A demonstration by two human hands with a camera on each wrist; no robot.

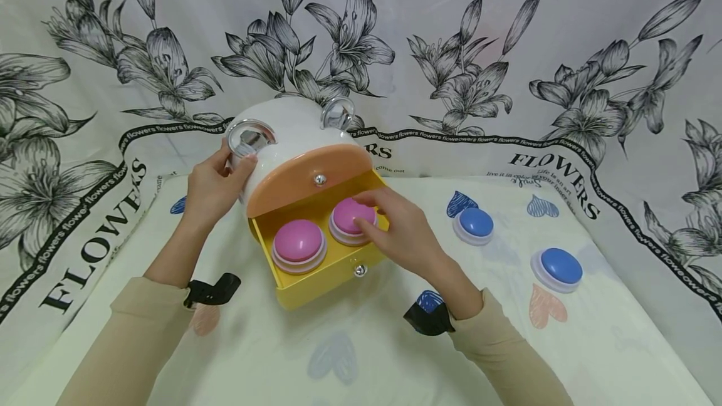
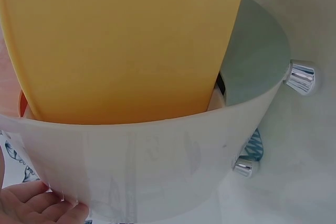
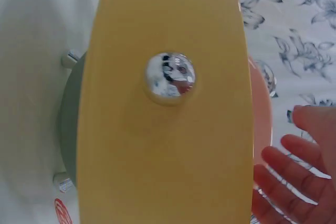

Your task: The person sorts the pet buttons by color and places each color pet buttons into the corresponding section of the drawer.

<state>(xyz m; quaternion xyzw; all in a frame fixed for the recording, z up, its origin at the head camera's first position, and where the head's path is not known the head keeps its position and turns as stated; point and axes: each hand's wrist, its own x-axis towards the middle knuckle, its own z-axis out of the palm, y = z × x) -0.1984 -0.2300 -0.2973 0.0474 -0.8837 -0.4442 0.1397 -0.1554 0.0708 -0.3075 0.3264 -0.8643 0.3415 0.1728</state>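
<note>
A white domed drawer box (image 1: 293, 121) with two chrome rings (image 1: 251, 136) and an orange front (image 1: 313, 174) stands tilted left of centre. Its yellow drawer (image 1: 299, 293) is pulled out. Inside sit two round push buttons with pink tops, a left one (image 1: 298, 240) and a right one (image 1: 345, 218). My left hand (image 1: 211, 183) grips the box's left side, thumb by the chrome ring. Over the right pink button is my right hand (image 1: 403, 224), thumb and fingertips at its top and edge. In the right wrist view its fingers (image 3: 294, 171) are spread; the drawer hides the buttons.
Two blue-topped push buttons, one farther back (image 1: 475, 224) and one nearer (image 1: 560, 268), lie on the heart-printed cloth (image 1: 395, 362) to the right. A flower-printed curtain (image 1: 451, 99) hangs behind. The drawer front has a chrome knob (image 1: 360, 270).
</note>
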